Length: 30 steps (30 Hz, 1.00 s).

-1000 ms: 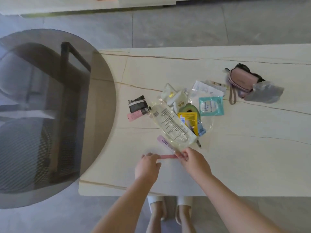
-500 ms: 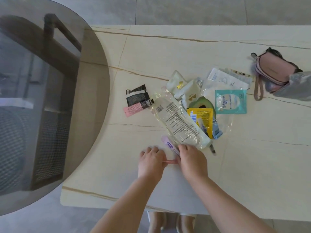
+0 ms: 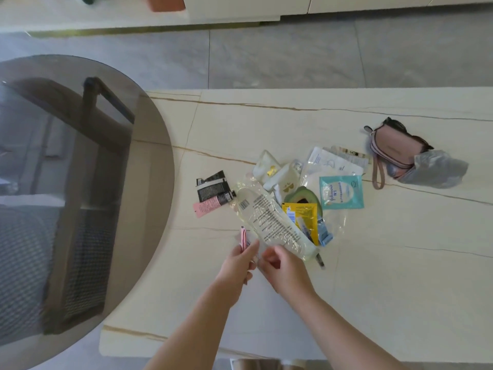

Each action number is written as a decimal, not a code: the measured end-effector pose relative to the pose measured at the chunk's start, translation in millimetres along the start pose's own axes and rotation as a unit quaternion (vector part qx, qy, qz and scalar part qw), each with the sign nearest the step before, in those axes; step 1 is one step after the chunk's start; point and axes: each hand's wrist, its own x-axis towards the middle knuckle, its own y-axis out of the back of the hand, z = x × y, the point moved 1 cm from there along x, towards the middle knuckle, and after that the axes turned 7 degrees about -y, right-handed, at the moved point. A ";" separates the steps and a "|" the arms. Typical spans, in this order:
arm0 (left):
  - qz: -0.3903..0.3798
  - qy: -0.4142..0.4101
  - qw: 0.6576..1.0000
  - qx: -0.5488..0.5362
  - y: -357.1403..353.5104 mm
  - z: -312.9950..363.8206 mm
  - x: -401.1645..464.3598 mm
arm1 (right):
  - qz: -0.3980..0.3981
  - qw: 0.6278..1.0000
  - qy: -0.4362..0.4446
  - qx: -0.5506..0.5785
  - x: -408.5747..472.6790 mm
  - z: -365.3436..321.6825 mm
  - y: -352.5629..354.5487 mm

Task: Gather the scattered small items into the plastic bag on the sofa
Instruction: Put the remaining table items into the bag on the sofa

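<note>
Inside clear plastic bag [image 3: 269, 222]: yellow sachet [image 3: 302, 213], blue packet [image 3: 326, 236].

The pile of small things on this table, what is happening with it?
A person is sorting it. The left hand holds a thin pink stick upright, and the right hand is at the near end of a clear plastic bag. Sachets, tubes and a teal packet lie loose on the table.

Left hand [image 3: 237, 264] grips pink stick [image 3: 243, 237] upright — right hand [image 3: 284, 271] pinches clear plastic bag [image 3: 269, 222].
</note>
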 end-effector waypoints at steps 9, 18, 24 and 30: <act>0.087 0.003 0.996 0.003 -14.0 5.6 37.9 | 0.205 0.938 0.014 -0.279 41.5 14.4 35.9; 0.121 -0.013 0.992 -0.035 -39.7 -2.8 51.4 | 0.189 0.963 -0.102 -0.163 57.1 32.9 33.2; 0.136 -0.018 0.990 0.029 -42.6 -10.2 47.4 | 0.151 0.970 -0.102 -0.161 56.6 43.1 34.9; 0.158 -0.061 0.976 0.136 -30.8 -14.3 32.6 | 0.186 0.961 -0.079 -0.189 39.5 57.8 21.8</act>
